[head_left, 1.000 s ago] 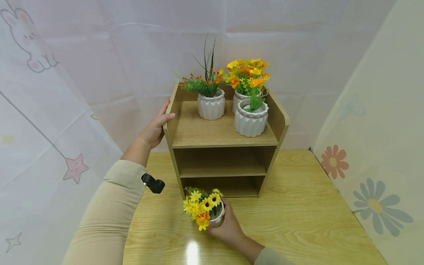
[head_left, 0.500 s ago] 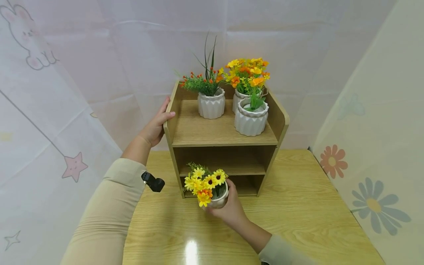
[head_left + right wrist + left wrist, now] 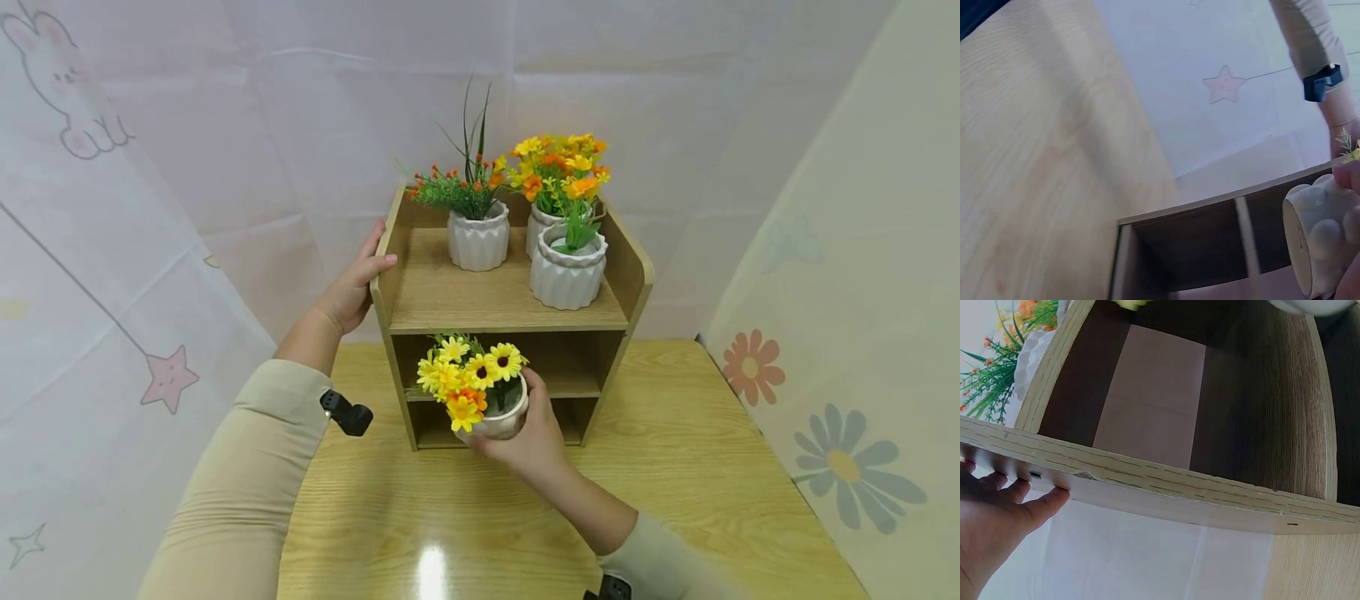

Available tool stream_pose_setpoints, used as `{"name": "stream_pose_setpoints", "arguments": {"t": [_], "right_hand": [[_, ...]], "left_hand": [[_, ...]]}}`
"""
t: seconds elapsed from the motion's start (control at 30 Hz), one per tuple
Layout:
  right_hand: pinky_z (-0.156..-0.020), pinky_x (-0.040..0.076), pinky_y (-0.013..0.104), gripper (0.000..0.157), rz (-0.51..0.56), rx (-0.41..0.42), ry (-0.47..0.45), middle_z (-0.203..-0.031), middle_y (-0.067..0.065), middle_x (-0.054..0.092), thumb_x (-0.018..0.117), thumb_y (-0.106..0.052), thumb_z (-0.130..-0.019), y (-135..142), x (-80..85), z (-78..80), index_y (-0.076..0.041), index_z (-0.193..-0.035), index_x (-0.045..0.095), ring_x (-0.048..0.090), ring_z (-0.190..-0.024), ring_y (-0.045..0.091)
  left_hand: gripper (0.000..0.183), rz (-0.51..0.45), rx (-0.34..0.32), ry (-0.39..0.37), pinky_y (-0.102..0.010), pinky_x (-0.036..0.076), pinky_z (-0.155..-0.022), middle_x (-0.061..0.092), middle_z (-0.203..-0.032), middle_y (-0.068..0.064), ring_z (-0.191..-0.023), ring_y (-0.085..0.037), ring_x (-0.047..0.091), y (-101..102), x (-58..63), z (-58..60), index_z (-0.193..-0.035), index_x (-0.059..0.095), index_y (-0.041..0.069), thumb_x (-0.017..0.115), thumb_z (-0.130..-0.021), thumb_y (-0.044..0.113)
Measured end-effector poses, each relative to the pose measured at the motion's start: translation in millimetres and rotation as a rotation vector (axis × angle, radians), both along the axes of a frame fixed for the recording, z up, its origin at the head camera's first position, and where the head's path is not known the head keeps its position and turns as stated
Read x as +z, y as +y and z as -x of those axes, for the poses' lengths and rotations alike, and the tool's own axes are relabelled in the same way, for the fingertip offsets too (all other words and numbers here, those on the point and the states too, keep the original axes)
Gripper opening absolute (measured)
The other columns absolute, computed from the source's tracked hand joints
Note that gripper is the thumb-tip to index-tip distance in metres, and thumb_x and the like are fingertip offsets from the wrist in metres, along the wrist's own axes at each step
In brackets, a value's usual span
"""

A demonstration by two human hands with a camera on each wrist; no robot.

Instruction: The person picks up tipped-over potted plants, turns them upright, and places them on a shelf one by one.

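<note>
My right hand [image 3: 532, 437] grips a white flowerpot [image 3: 501, 423] of yellow and orange artificial flowers [image 3: 468, 375], holding it in front of the shelf's lower compartments. In the right wrist view the pot [image 3: 1322, 234] is tipped sideways, its round base and bumpy wall showing. My left hand [image 3: 352, 292] rests against the left side panel of the small wooden shelf [image 3: 495, 327]. Its fingertips touch the panel's outer face in the left wrist view, where the hand [image 3: 1004, 512] appears at the left.
On the top board stand a white pot [image 3: 478, 242] with red-berried greenery and, at the right, two white pots, the front one [image 3: 567, 279] partly hiding the other. The shelf stands on a wooden table [image 3: 675, 467], with printed cloth [image 3: 360, 100] behind.
My right hand has raised the flowerpot from low by the shelf's base up to the level of the middle board, slightly rightward. The left hand stays in place.
</note>
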State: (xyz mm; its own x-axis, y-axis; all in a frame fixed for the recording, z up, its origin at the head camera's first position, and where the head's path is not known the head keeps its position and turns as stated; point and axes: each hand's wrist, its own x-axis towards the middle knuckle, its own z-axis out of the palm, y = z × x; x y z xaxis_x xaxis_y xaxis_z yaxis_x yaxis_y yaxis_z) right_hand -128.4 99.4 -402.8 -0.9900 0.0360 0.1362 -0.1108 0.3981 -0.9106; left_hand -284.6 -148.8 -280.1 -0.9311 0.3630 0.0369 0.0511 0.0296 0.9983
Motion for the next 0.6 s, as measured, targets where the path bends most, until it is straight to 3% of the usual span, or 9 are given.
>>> {"name": "stream_pose_setpoints", "arguments": {"t": [0.23,0.6], "right_hand": [[-0.106,0.041,0.050,0.116,0.002,0.028,0.018,-0.145,0.008,0.041,0.094,-0.027,-0.058,4,32.0,1.9,-0.020,-0.149,0.023,0.045,-0.133,0.028],[-0.111,0.037,0.050,0.116,0.011,0.095,0.049,-0.149,0.004,0.036,0.093,-0.025,-0.059,6,84.9,5.3,-0.021,-0.150,0.020,0.040,-0.136,0.025]], "left_hand": [[0.082,0.005,0.003,-0.001,-0.055,0.016,-0.117,-0.010,-0.166,0.002,-0.144,-0.037,0.018,0,-0.4,-0.6,-0.155,-0.011,0.042,0.040,-0.092,0.029],[0.080,-0.001,-0.005,-0.010,-0.053,0.015,-0.118,-0.013,-0.166,0.004,-0.145,-0.036,0.017,0,-0.1,-0.4,-0.154,-0.011,0.045,0.038,-0.093,0.028]]}}
